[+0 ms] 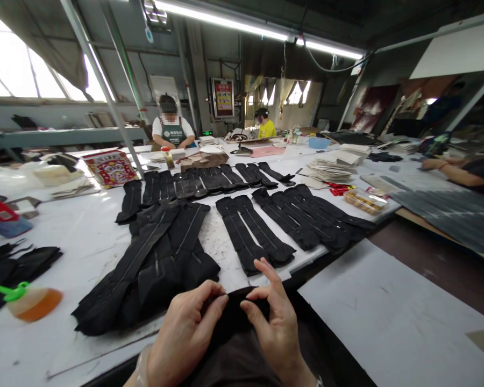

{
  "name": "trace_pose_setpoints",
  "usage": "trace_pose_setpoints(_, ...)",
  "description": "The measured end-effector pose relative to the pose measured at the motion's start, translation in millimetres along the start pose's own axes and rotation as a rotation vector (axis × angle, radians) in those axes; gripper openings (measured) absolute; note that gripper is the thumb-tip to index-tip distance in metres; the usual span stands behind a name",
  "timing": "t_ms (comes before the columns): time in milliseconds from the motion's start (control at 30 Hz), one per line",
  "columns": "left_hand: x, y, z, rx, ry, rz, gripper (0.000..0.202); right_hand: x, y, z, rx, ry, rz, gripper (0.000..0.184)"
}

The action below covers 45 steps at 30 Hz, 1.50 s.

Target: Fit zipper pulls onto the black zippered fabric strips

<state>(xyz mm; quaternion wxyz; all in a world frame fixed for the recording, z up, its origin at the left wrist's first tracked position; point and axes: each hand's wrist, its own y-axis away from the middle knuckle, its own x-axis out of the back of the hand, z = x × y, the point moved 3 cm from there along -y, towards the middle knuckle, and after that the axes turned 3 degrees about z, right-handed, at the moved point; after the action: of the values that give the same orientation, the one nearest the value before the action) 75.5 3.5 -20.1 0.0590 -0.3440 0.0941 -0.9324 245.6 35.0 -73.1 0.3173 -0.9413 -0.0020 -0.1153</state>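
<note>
At the near edge of the table, my left hand (187, 325) pinches the edge of a black fabric piece (234, 314) between thumb and forefinger. My right hand (276, 322) has thumb and forefinger closed at the same edge, a short way to the right, with its other fingers raised. Most of this piece merges with the dark clothing below, so its full shape cannot be made out. Just beyond my hands lie two black zippered pieces (253, 234). A heap of similar black zippered pieces (157, 269) is to the left.
More black zippered pieces (197, 183) lie in a row farther back, and others (306, 217) at right. A bottle of orange liquid (34, 303) lies at left. Stacked pale sheets (326, 169) and a clear food box (365, 201) stand beyond. Several people work around the table.
</note>
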Motion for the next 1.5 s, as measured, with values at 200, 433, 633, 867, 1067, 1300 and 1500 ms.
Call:
trace_pose_setpoints(200, -0.5, -1, 3, -0.006, -0.018, -0.057, 0.026, -6, -6, -8, -0.044, 0.003, 0.014, 0.012)
trace_pose_setpoints(433, 2.0, 1, -3, 0.014, -0.079, -0.136, 0.03, -9, -9, -13, -0.035, -0.003, 0.002, 0.017)
trace_pose_setpoints(633, 6.8, -7, -2, -0.074, -0.279, -0.226, 0.022, -18, -1, -18, 0.115, 0.037, -0.048, 0.018)
trace_pose_setpoints(867, 5.8, -4, 15, -0.444, -0.486, -0.246, 0.022, -19, 8, -15, 0.006, -0.221, -0.086, 0.015)
trace_pose_setpoints(1067, 44.6, -6, 40, -0.556, -0.37, -0.114, 0.021, -15, 3, -4, -0.406, -0.802, -0.104, 0.084)
trace_pose_setpoints(1300, 93.5, -18, 47, -0.423, -0.198, 0.111, 0.018, -9, -2, -11, -0.505, -0.384, -0.261, 0.011)
trace_pose_setpoints(1500, 57.1, -41, -17, -0.042, 0.011, 0.017, 0.052, 33, -6, -16, -0.498, 0.103, -0.394, 0.02)
